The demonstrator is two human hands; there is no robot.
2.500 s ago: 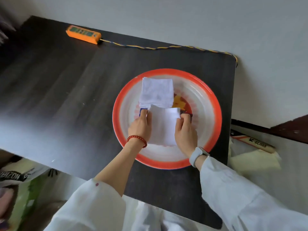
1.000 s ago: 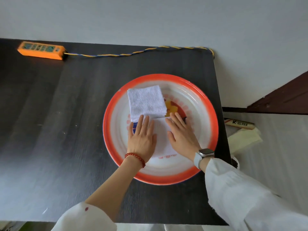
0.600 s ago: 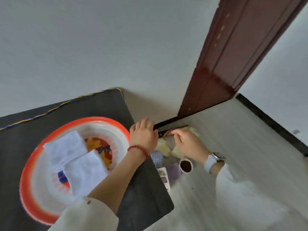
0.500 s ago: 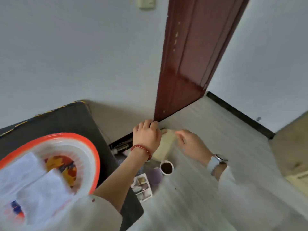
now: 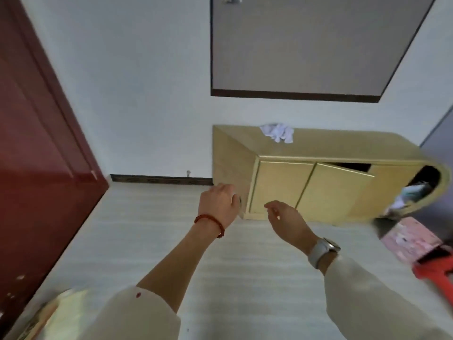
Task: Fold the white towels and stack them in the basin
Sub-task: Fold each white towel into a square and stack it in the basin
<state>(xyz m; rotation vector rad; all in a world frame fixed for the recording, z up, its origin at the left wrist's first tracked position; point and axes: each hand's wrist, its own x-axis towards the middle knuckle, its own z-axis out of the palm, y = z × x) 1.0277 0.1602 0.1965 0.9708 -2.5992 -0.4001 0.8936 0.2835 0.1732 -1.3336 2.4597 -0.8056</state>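
Note:
A crumpled heap of white towels (image 5: 278, 132) lies on top of a low yellow cabinet (image 5: 318, 177) across the room. My left hand (image 5: 218, 204), with a red bead bracelet at the wrist, hangs in the air with loosely curled fingers and holds nothing. My right hand (image 5: 286, 222), with a pale watch on the wrist, is raised beside it, fingers relaxed and empty. Both hands are well short of the cabinet. The basin and the black table are out of view.
A dark red door (image 5: 41, 153) stands at the left. One cabinet door (image 5: 335, 192) is ajar. Pale floor (image 5: 157, 241) stretches between me and the cabinet. A red object (image 5: 434, 268) and a pink box (image 5: 411, 239) sit at the right edge.
The view swung right, away from the table and basin with two folded towels, toward the cabinet. Both hands left the towel in the basin and now hang empty in the air.

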